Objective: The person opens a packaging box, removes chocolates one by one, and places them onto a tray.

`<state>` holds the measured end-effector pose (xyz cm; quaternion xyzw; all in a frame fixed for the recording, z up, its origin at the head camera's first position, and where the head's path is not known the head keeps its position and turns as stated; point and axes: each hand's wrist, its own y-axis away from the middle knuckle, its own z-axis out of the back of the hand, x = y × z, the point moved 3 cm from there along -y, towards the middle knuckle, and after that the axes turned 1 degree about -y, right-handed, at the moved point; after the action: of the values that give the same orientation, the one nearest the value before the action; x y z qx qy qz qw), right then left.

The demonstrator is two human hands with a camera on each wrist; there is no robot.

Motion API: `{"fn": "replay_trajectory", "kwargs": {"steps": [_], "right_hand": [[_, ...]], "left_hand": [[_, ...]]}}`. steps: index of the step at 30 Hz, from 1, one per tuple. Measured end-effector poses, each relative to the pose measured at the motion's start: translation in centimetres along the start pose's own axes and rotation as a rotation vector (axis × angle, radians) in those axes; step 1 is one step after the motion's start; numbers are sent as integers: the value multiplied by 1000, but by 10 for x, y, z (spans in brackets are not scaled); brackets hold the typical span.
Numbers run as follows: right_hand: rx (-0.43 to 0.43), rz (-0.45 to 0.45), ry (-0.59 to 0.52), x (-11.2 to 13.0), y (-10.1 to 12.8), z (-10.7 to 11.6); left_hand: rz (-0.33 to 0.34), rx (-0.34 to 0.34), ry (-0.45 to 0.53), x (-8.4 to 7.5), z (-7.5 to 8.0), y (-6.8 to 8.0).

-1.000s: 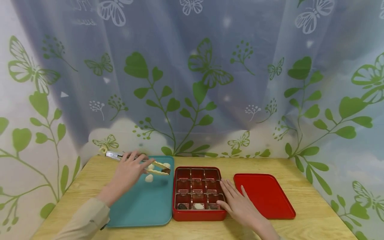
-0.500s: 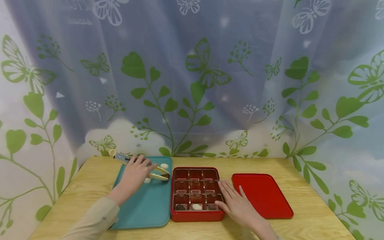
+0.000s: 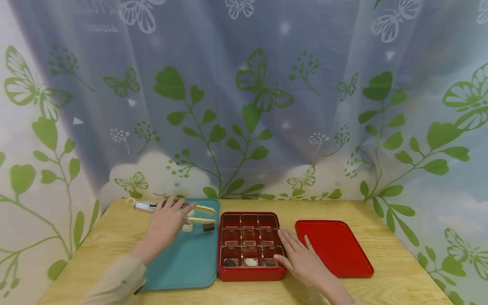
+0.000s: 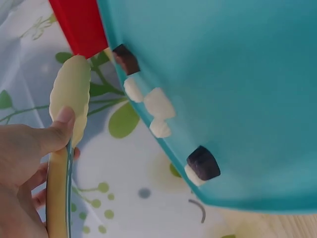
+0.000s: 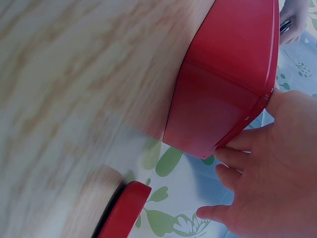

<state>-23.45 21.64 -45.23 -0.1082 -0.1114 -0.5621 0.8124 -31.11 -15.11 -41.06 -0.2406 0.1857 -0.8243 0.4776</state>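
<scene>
Cream tongs (image 3: 198, 214): your left hand (image 3: 166, 224) grips them, arms apart. Right hand (image 3: 303, 259), fingers flat, rests on red box (image 3: 250, 246).

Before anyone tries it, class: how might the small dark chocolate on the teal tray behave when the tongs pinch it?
The dark chocolate looks blocky with flat faces, so it will probably sit still instead of rolling. It looks small beside the tongs, so it is likely light and may skid on the smooth teal tray if nudged. A hard pinch could mark it.
</scene>
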Motion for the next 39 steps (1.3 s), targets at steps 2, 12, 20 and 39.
{"fn": "replay_trajectory", "kwargs": {"steps": [2, 12, 20, 39], "right_hand": [[1, -4, -3, 0, 0, 0], [-6, 3, 9, -1, 0, -1], [-8, 6, 5, -1, -1, -1], [-11, 6, 12, -1, -1, -2]], "left_hand": [[8, -22, 3, 3, 5, 3], [1, -11, 29, 2, 27, 18], [-89, -73, 40, -19, 48, 20], [-466, 75, -77, -69, 59, -11]]}}
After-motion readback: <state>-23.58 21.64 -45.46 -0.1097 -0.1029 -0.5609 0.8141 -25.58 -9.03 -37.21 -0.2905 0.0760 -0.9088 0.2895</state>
